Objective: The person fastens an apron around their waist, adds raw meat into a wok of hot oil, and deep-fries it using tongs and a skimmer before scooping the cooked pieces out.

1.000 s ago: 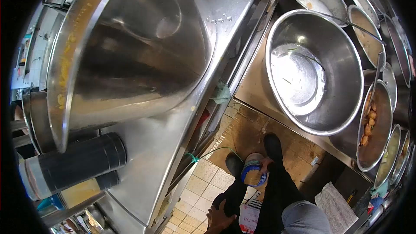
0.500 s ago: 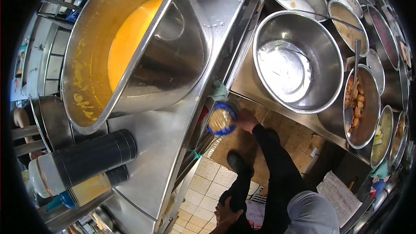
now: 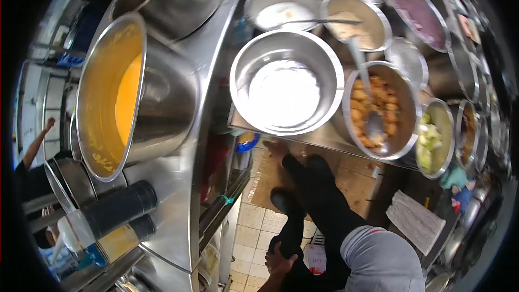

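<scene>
Inspection finds the right hand (image 3: 277, 151) low between two desks, blurred, beside a blue-rimmed tub (image 3: 250, 145); whether it grips or touches the tub cannot be told. The tub sits at the open side beneath the left desk (image 3: 170, 194), partly hidden; its support cannot be verified. The left hand (image 3: 278, 262) holds nothing seen and lies on a knee, fingers apart. In this inspector's judgement, sound handling at that spot means the tub kept level, fingers low around its wall and off the rim, knuckles clear of the desk's metal edge, and the load released only on firm footing; a tilt could spill its contents. Count: one tub; two desks, the right desk (image 3: 324, 140) carrying the bowls; two large pots on the left desk, one of orange liquid (image 3: 127, 103) and one behind it (image 3: 186, 2); two bottles, one dark (image 3: 116, 211), one yellowish (image 3: 118, 242); one wide bowl (image 3: 286, 124), shining inside; at least nine further bowls about it, among them one each of orange chunks (image 3: 392, 103), green pieces (image 3: 430, 138) and pink contents (image 3: 413, 13), the far ones too crowded to count; one cloth (image 3: 415, 221); one co-worker's arm (image 3: 37, 145) at the far left.
</scene>
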Tool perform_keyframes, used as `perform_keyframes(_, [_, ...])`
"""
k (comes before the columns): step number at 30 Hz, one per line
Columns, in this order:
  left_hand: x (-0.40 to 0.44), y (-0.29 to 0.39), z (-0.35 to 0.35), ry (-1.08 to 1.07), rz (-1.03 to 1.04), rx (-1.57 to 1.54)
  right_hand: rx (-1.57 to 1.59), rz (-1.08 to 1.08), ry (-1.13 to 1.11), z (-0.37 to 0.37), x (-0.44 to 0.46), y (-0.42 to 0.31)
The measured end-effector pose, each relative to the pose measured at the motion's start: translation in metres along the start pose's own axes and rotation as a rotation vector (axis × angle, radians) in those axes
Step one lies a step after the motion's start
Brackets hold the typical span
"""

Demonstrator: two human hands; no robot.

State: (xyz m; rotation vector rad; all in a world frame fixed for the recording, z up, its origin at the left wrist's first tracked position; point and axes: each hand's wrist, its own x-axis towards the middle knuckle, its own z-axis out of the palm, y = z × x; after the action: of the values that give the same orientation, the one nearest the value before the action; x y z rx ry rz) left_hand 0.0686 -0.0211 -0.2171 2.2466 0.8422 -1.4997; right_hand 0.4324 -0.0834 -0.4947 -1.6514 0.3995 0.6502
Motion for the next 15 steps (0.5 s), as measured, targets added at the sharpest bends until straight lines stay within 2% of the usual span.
perform_keyframes(2, [0.001, -0.004, -0.006, -0.047, 0.006, 0.009, -0.325, -0.045, 0.043, -0.035, -0.056, -0.004])
perform_keyframes(3, [-0.002, -0.002, -0.010, -0.067, 0.008, 0.010, -0.618, -0.056, -0.082, -0.071, -0.118, -0.038])
perform_keyframes(5, [-0.006, -0.010, -0.017, -0.127, 0.047, 0.104, -0.902, -0.068, -0.217, -0.108, -0.178, 0.004])
perform_keyframes(7, [-0.012, -0.028, -0.021, -0.134, 0.138, 0.230, -0.939, -0.257, -0.046, -0.125, -0.217, 0.184])
perform_keyframes(9, [-0.032, -0.031, -0.038, -0.227, 0.212, 0.278, -0.635, 0.560, 0.042, -0.193, -0.353, 0.050])
perform_keyframes(10, [-0.026, -0.047, -0.046, -0.309, 0.276, 0.255, -0.529, 0.724, 0.174, -0.206, -0.401, 0.035])
perform_keyframes(13, [-0.028, -0.056, -0.088, -0.518, 0.303, 0.115, -0.338, 0.737, 0.297, -0.220, -0.517, 0.019])
perform_keyframes(14, [-0.028, -0.050, -0.108, -0.528, 0.278, 0.212, -0.337, 0.638, 0.341, -0.208, -0.531, 0.048])
perform_keyframes(15, [-0.017, -0.049, -0.122, -0.486, 0.217, 0.229, -0.301, 0.631, 0.344, -0.209, -0.551, 0.045])
